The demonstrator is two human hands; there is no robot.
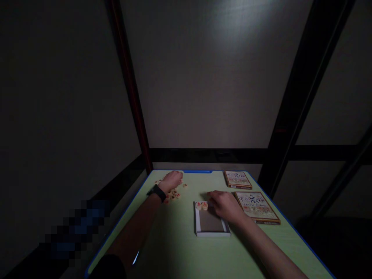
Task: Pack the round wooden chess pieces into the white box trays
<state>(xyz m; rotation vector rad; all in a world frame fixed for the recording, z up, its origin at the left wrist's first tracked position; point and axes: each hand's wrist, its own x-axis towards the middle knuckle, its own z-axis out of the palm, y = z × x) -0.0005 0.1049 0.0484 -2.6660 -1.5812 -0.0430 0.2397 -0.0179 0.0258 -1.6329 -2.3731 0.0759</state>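
My left hand, a dark watch on its wrist, reaches over a loose heap of round xiangqi pieces at the table's far left. Its fingers curl down among the pieces, and whatever they hold is hidden. A shallow white-edged box tray lies open at the middle of the table. Two pieces with red characters sit side by side in its far left corner. Over the tray's far right corner, my right hand is closed, fingertips bent together; I cannot make out anything in them.
Two printed Chinese chess boxes, a farther one and a nearer one, lie along the right side. The pale green table has a blue edge. Grey wall panels rise behind it.
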